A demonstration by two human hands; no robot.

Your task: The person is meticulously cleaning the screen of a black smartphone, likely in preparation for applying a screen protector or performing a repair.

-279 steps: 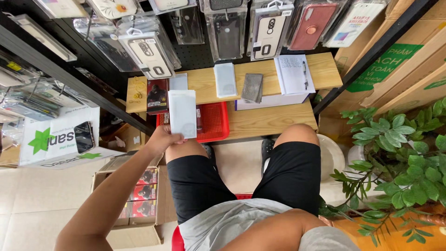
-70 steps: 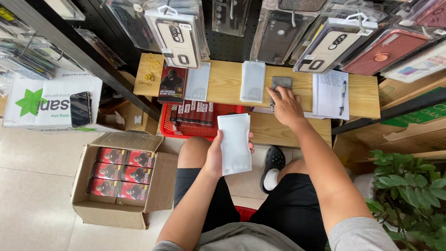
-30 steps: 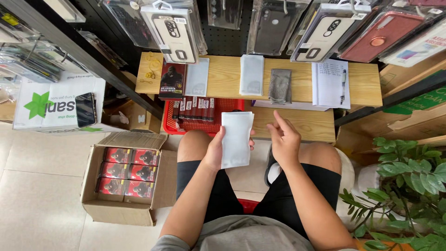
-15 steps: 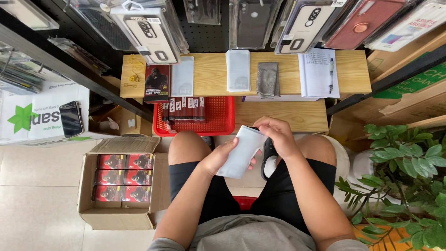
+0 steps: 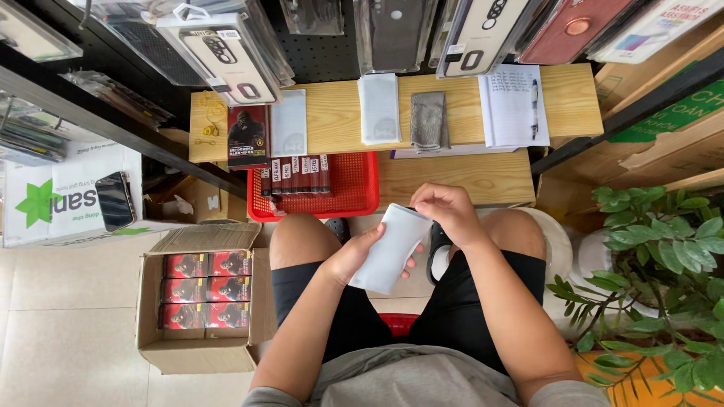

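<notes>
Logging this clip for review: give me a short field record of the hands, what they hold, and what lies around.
left hand: grips a white pouch from below, over the lap
right hand: fingers pinch the pouch's top edge
bench: wooden; holds a dark pack, two white pouches, a grey cloth, a notepad with pen
red basket: on the lower board, a row of packs along its far side
carton: open on the floor, red packs inside
plant: right of the knees
</notes>
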